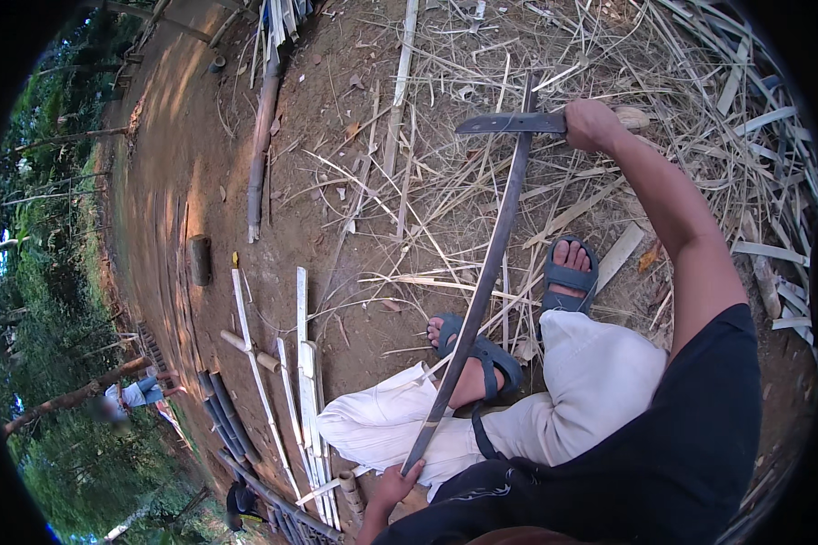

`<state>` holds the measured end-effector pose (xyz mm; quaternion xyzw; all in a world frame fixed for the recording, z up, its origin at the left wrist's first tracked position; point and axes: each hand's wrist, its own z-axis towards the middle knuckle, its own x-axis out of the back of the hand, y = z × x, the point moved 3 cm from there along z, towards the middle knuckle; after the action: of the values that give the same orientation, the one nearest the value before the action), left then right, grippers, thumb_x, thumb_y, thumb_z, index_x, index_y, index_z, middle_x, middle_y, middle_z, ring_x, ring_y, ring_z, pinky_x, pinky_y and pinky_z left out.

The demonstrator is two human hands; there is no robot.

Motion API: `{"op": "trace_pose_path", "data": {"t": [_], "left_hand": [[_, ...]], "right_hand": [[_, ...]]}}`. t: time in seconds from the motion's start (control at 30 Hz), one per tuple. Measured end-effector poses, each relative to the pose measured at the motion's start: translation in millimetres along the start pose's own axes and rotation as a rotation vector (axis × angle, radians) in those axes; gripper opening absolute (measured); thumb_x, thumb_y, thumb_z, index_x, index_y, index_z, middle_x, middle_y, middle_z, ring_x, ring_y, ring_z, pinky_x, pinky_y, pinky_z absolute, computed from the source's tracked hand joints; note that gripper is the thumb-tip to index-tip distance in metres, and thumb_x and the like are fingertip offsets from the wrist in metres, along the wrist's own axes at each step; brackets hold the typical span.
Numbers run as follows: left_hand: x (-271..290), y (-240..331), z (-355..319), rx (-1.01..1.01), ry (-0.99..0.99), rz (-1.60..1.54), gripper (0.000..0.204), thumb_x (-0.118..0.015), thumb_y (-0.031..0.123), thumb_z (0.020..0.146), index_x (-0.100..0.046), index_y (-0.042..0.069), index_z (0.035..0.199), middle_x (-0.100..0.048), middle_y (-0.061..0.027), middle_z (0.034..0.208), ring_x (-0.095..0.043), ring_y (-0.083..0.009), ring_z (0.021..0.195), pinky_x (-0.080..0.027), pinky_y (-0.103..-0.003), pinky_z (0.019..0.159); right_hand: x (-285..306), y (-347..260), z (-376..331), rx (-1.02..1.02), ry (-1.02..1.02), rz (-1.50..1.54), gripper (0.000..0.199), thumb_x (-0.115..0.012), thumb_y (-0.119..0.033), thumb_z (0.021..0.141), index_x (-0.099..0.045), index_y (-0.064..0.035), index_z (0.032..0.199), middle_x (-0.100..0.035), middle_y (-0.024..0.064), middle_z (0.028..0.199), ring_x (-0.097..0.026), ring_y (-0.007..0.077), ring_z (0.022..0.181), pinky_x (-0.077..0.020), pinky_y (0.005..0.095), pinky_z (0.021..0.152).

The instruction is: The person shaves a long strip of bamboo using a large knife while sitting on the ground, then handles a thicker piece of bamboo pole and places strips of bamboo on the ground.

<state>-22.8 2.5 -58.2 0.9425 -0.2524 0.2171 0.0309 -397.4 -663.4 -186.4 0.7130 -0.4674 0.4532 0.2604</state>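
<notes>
My right hand [593, 125] is closed round the handle of a machete [495, 123]. The dark blade points left and lies across the far part of a long, dark bamboo strip [488, 282]; whether it cuts into it I cannot tell. At the near end, my left hand [396, 484] is closed on the same strip, its thumb along the edge. The strip slants from my lap away to the right, passing over my white trousers [600, 363] and between my sandalled feet [570, 272].
Thin bamboo shavings [482, 191] litter the ground ahead and to the right. Pale split strips [304, 391] lie left of my knee, near dark bamboo poles [232, 413]. A bamboo pole [264, 145] and a short log [200, 261] lie farther off. A person [141, 392] is at the far left.
</notes>
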Motion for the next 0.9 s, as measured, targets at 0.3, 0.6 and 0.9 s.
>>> {"op": "trace_pose_path", "data": {"t": [0.3, 0.6, 0.9], "left_hand": [[-1.9, -9.5, 1.9, 0.064, -0.108, -0.202, 0.055, -0.063, 0.054, 0.095, -0.065, 0.005, 0.070, -0.059, -0.0032, 0.061, -0.053, -0.0142, 0.054, -0.044, -0.032, 0.053], [15.6, 38.4, -5.5, -0.094, -0.284, -0.367, 0.043, -0.058, 0.038, 0.102, -0.062, 0.004, 0.075, -0.060, -0.0044, 0.060, -0.057, -0.0143, 0.054, -0.047, -0.030, 0.056], [5.5, 4.7, 12.9, -0.049, -0.286, -0.308, 0.038, -0.069, 0.034, 0.096, -0.064, 0.003, 0.075, -0.063, -0.0034, 0.065, -0.060, -0.0124, 0.062, -0.050, -0.030, 0.061]], "right_hand": [[-44.8, 61.7, 35.4, -0.476, 0.196, 0.489, 0.037, -0.061, -0.028, 0.087, -0.071, 0.0047, 0.102, -0.070, 0.0265, 0.108, -0.068, 0.0407, 0.103, -0.0545, 0.0470, 0.090], [-81.7, 39.5, 2.4, -0.587, 0.051, 0.665, 0.047, -0.067, -0.041, 0.089, -0.070, -0.0015, 0.115, -0.069, 0.0219, 0.118, -0.065, 0.0381, 0.113, -0.0511, 0.0457, 0.098], [122.7, -17.0, 57.4, 0.323, 0.356, 2.207, 0.077, -0.065, -0.054, 0.092, -0.052, 0.0092, 0.134, -0.069, 0.0225, 0.103, -0.069, 0.0285, 0.103, -0.0567, 0.0403, 0.093]]}}
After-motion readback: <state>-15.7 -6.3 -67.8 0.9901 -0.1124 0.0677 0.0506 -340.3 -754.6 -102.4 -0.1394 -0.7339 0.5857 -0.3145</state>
